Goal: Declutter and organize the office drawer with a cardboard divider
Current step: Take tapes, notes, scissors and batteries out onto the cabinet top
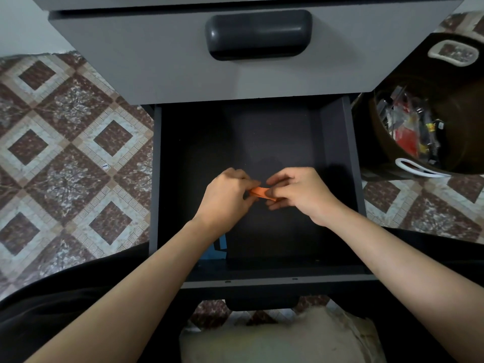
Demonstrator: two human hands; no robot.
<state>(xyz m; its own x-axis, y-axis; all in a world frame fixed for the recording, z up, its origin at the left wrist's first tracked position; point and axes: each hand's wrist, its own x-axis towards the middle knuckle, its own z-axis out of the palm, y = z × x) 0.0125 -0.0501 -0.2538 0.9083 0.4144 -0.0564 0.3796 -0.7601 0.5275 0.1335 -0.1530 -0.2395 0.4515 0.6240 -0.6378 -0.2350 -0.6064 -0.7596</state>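
The dark drawer (337, 179) stands pulled out beneath a grey upper drawer front (157, 61). Over its middle, my left hand (225, 197) and my right hand (301, 195) meet, and both pinch a small orange piece (260, 192) between their fingertips. Most of that orange piece is hidden by my fingers. A blue flat item (216, 251) lies at the drawer's near left, partly covered by my left forearm. I see no cardboard divider.
A dark round basket (461, 82) with white handles stands on the floor at the right and holds several small office items (408, 129). Patterned tile floor (73, 153) lies on both sides. A pale cushion (282, 341) sits below the drawer front.
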